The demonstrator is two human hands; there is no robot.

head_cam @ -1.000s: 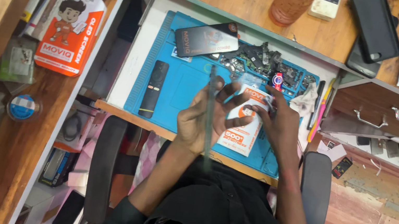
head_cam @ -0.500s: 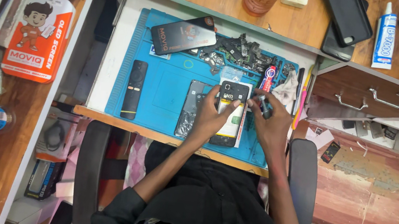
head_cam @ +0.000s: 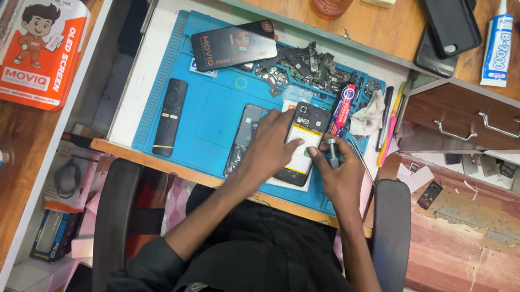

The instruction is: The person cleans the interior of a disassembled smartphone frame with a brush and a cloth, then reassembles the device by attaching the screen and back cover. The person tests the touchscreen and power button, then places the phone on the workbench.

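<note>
I saw L hand [head_cam: 271, 146] pressing opened phone [head_cam: 301, 144] flat on blue mat [head_cam: 216, 115], prob. to steady it | R hand [head_cam: 338, 177] at 3 o'clock, fingers clamped on small screwdriver [head_cam: 331, 152] | remote [head_cam: 169, 117] at 9 o'clock

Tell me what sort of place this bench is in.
Most likely a phone repair bench. An opened phone lies on a blue repair mat under the left hand, loose phone parts are heaped at the mat's far edge, and the right hand holds a small screwdriver.
</note>
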